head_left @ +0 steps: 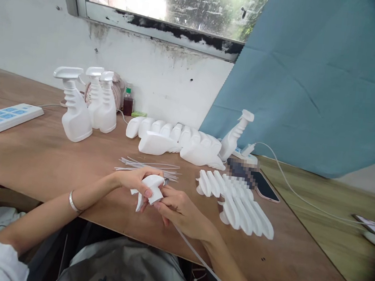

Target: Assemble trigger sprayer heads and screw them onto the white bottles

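Note:
My left hand (138, 181) is closed around a white trigger sprayer head (152, 184), held just above the table's front part. Close beside it, the fingers of my right hand (179, 208) pinch a thin white tube (197, 252) at the sprayer's underside. The tube runs from those fingers down toward the lower right, over my forearm. Where tube and sprayer meet is hidden by my fingers. Behind my hands lies a loose pile of thin tubes (166, 172). More white sprayer heads (238, 209) lie in rows to the right.
Several white bottles (160, 144) lie on their sides by the wall. Assembled spray bottles (77, 116) stand at the left, another (233, 139) at the right. A power strip (10, 116), a small dark-liquid bottle (128, 104) and a phone (265, 186) are on the brown table (52, 165).

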Demonstrator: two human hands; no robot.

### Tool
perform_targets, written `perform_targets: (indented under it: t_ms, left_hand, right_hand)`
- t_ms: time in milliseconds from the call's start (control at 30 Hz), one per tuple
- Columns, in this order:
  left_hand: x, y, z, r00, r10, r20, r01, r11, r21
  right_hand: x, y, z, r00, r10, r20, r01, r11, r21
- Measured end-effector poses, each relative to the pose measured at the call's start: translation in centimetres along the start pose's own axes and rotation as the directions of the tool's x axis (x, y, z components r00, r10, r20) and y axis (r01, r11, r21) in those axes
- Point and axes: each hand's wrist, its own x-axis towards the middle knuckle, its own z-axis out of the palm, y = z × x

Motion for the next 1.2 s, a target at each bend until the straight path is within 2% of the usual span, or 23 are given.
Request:
perform_targets:
  t_ms: [67, 100, 133, 200, 233, 267, 300, 333, 367, 433, 533, 633, 733, 800, 867, 900, 967, 1033, 1067, 1133, 1200]
  left_hand:
    - [-0.1, 0.1, -0.6, 0.992, 0.084, -0.099, -0.093, 0.991, -0.091]
    - [-0.2, 0.2, -1.1, 0.969, 0.165, -0.185, -0.195, 0.969, -0.153]
    - [-0.3, 0.4, -1.7, 0.925, 0.255, -0.283, -0.318, 0.925, -0.208]
    - [-0.8, 0.7, -2.8, 0.822, 0.392, -0.413, -0.519, 0.814, -0.261]
    - [-0.9, 0.9, -3.2, 0.799, 0.431, -0.419, -0.562, 0.783, -0.266]
    - [-1.1, 0.9, -3.5, 0.793, 0.459, -0.401, -0.58, 0.77, -0.265]
    - [-1.1, 0.9, -3.7, 0.799, 0.474, -0.369, -0.579, 0.772, -0.263]
    - [-1.1, 0.9, -3.8, 0.809, 0.481, -0.338, -0.571, 0.778, -0.261]
    - [-1.0, 0.8, -3.8, 0.817, 0.481, -0.319, -0.563, 0.785, -0.258]
    - [-0.8, 0.7, -3.6, 0.818, 0.471, -0.33, -0.558, 0.789, -0.257]
    - [-0.8, 0.8, -3.5, 0.798, 0.428, -0.424, -0.565, 0.777, -0.278]
    - [-1.0, 1.3, -3.6, 0.774, 0.391, -0.498, -0.577, 0.76, -0.3]
    - [-1.3, 1.6, -3.7, 0.758, 0.393, -0.521, -0.59, 0.753, -0.291]
    - [-1.4, 1.7, -3.6, 0.752, 0.392, -0.529, -0.593, 0.754, -0.284]
    - [-1.4, 1.7, -3.5, 0.753, 0.383, -0.535, -0.584, 0.763, -0.276]
    - [-1.3, 1.7, -3.5, 0.754, 0.377, -0.539, -0.578, 0.77, -0.27]
    - [-1.2, 1.5, -3.5, 0.758, 0.353, -0.548, -0.558, 0.786, -0.266]
    - [-1.1, 1.2, -3.6, 0.764, 0.307, -0.568, -0.532, 0.798, -0.284]
    - [-1.0, 1.0, -3.7, 0.767, 0.277, -0.579, -0.517, 0.801, -0.301]
    - [-0.8, 0.7, -3.8, 0.772, 0.213, -0.599, -0.483, 0.809, -0.336]
    - [-0.6, 0.5, -3.8, 0.774, 0.166, -0.611, -0.452, 0.821, -0.35]
  right_hand:
    - [-0.3, -0.4, -0.3, 0.998, -0.053, 0.045, 0.046, 0.989, 0.142]
    - [-0.4, -0.6, -0.5, 0.994, -0.088, 0.059, 0.073, 0.973, 0.217]
    - [-0.6, -0.8, -0.7, 0.991, -0.12, 0.052, 0.101, 0.953, 0.287]
    - [-0.6, -0.7, -1.0, 0.99, -0.116, -0.082, 0.139, 0.919, 0.37]
    - [-0.5, -0.4, -1.1, 0.974, -0.057, -0.218, 0.14, 0.912, 0.384]
    - [-0.1, 0.1, -1.3, 0.924, 0.039, -0.381, 0.125, 0.909, 0.397]
    - [0.3, 0.8, -1.4, 0.833, 0.156, -0.53, 0.098, 0.902, 0.42]
    - [0.9, 1.7, -1.6, 0.713, 0.29, -0.638, 0.07, 0.876, 0.477]
    - [1.6, 2.6, -1.8, 0.622, 0.409, -0.668, 0.061, 0.825, 0.562]
    - [3.1, 4.5, -2.1, 0.557, 0.52, -0.648, 0.069, 0.748, 0.66]
    - [4.9, 6.9, -2.1, 0.509, 0.536, -0.673, 0.098, 0.741, 0.664]
    - [5.7, 8.9, -1.2, 0.472, 0.571, -0.672, 0.075, 0.733, 0.676]
    - [5.8, 10.0, -0.1, 0.47, 0.602, -0.645, -0.029, 0.741, 0.671]
    - [5.5, 10.1, 0.2, 0.496, 0.594, -0.633, -0.191, 0.786, 0.589]
    - [5.0, 9.6, 0.1, 0.521, 0.526, -0.673, -0.418, 0.844, 0.336]
    - [4.7, 9.2, -0.1, 0.536, 0.469, -0.702, -0.531, 0.834, 0.151]
    - [4.3, 8.2, -0.6, 0.582, 0.358, -0.73, -0.687, 0.696, -0.207]
    - [3.8, 7.2, -1.0, 0.654, 0.36, -0.665, -0.728, 0.539, -0.424]
    - [3.7, 6.8, -1.1, 0.69, 0.405, -0.6, -0.716, 0.501, -0.486]
    - [3.4, 6.4, -1.2, 0.747, 0.49, -0.45, -0.664, 0.507, -0.549]
    - [3.1, 6.5, -1.1, 0.786, 0.508, -0.352, -0.612, 0.562, -0.557]
